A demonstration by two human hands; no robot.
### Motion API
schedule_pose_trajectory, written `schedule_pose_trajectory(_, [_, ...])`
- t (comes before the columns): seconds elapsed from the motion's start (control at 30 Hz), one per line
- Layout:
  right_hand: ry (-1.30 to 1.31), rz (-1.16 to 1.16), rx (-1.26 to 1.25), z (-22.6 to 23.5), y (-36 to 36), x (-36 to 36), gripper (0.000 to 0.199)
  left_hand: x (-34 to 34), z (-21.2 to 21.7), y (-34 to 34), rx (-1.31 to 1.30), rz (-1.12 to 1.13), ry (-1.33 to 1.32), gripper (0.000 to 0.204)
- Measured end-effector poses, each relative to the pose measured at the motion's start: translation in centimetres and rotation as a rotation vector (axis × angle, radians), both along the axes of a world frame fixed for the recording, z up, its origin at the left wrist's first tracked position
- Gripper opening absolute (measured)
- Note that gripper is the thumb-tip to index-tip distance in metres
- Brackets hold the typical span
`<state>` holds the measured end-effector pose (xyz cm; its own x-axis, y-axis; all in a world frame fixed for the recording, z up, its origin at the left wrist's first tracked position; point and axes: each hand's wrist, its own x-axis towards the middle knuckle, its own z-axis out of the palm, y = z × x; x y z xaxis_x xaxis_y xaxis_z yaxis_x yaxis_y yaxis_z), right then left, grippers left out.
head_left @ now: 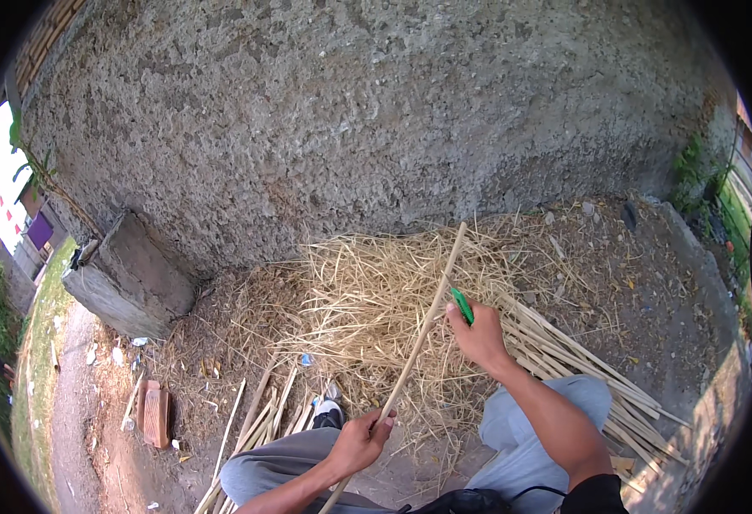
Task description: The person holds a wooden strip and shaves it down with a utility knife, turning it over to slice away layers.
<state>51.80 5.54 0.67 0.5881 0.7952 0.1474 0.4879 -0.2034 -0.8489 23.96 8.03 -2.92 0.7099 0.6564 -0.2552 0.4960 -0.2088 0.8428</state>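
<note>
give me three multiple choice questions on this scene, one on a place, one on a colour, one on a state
1. Where does the brick lie?
A. lower left, on the dirt
B. on the straw pile
C. on the concrete block

2. What colour is the tool in the right hand?
A. red
B. green
C. blue

3. How does the left hand hold the long stick?
A. closed around it
B. open above it
C. not touching

A: the brick lies on bare dirt. B: the right hand holds a green tool. A: the left hand wraps the long stick.
</note>
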Motion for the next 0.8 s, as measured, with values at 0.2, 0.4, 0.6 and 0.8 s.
schedule_pose_trajectory(0.2, [-0.452,-0.148,0.317,-3.6,-0.3,2.0,0.027,0.9,1.5,-0.6,0.026,0.004,0.048,0.032])
schedule_pose_trajectory(0.4, [0.238,0.062,-0.054,-2.3,-0.5,1.8,0.03,0.6,0.6,-0.5,-0.012,0.035,0.039,0.035])
schedule_pose_trajectory(0.6, [0.53,0.108,-0.044,-3.0,-0.4,1.8,0.025,0.5,0.7,-0.6,0.04,0.033,0.016,0.036])
schedule_pose_trajectory(0.8, [0.746,0.155,-0.102,-1.1,-0.6,1.0,0.028,0.0,0.9,-1.1,0.078,0.077,-0.024,0.034])
